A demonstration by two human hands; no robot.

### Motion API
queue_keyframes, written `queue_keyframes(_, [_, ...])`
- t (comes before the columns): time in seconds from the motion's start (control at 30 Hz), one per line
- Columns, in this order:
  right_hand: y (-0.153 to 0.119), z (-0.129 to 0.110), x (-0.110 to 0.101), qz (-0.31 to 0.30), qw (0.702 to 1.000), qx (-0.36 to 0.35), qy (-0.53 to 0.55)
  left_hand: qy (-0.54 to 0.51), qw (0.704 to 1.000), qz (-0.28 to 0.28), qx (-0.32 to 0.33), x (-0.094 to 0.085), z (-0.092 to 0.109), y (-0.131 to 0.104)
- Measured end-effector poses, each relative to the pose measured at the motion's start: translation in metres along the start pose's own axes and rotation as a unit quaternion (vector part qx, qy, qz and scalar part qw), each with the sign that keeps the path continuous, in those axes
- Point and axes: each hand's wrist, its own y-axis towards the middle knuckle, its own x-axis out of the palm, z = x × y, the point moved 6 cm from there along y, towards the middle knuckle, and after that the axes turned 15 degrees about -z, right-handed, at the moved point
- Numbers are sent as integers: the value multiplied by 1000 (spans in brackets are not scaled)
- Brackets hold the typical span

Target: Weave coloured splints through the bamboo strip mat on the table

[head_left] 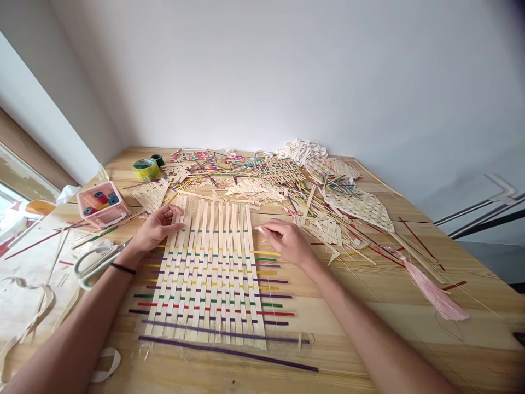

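One green strip [255,230] sits in the right hand [285,241], tape [146,171] lettering illegible

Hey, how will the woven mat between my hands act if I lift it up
The woven mat looks light and bendy, being made of thin pale strips. Its far end would probably splay, since one lone green strip crosses it there. The near edge may resist, as clear tape appears to run across it.

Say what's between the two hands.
Head view: the upper pale strips of the mat, with a green strip running across them, lie between the left hand and right hand.
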Motion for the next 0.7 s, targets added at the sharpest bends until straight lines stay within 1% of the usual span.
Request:
queue_keyframes(0.17, [-1, 5, -1, -11, 999, 22, 42, -15, 1000, -13, -12, 1, -9, 1])
queue_keyframes(0.27, [-2, 10, 0, -4, 998, 27, 59, -4, 1000, -10, -8, 1, -9, 1])
queue_keyframes(0.47, [-1, 11, 1, -6, 998, 33, 59, -34, 999, -21, -19, 4, -8, 0])
queue_keyframes(0.7, [-1, 8, -1, -3, 998, 29, 62, 44, 999, -22, 3, 1, -12, 2])
